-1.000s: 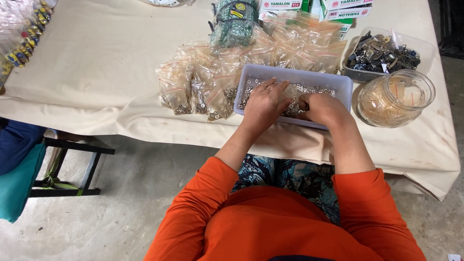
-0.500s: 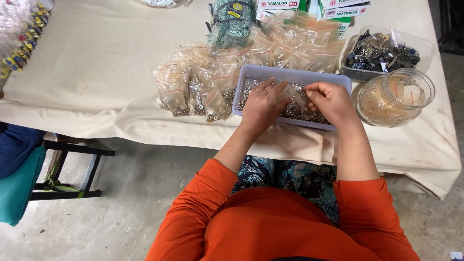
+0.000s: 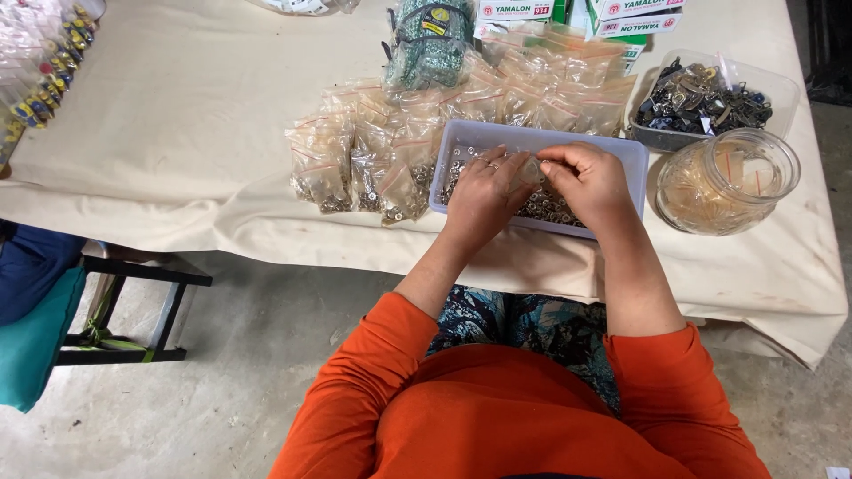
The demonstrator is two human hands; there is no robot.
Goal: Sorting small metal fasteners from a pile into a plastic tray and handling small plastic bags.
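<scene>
A pale lilac plastic tray (image 3: 621,153) full of small silver metal rings stands on the cloth-covered table (image 3: 177,142). My left hand (image 3: 484,191) and my right hand (image 3: 586,177) meet above the tray. Between their fingertips they pinch a small clear plastic bag (image 3: 531,168). A ring shows on a finger of my left hand. Left of the tray lies a heap of small filled clear bags (image 3: 373,160) with red strips.
A clear jar (image 3: 728,182) of empty bags stands right of the tray, a clear tub of dark metal parts (image 3: 706,102) behind it. Boxes (image 3: 568,13) and a green bundle (image 3: 430,40) sit at the back. A black-framed chair (image 3: 106,310) stands at the left.
My right hand has lifted out of the tray's right side and come left to meet my left hand. Both now hold a small clear bag above the rings.
</scene>
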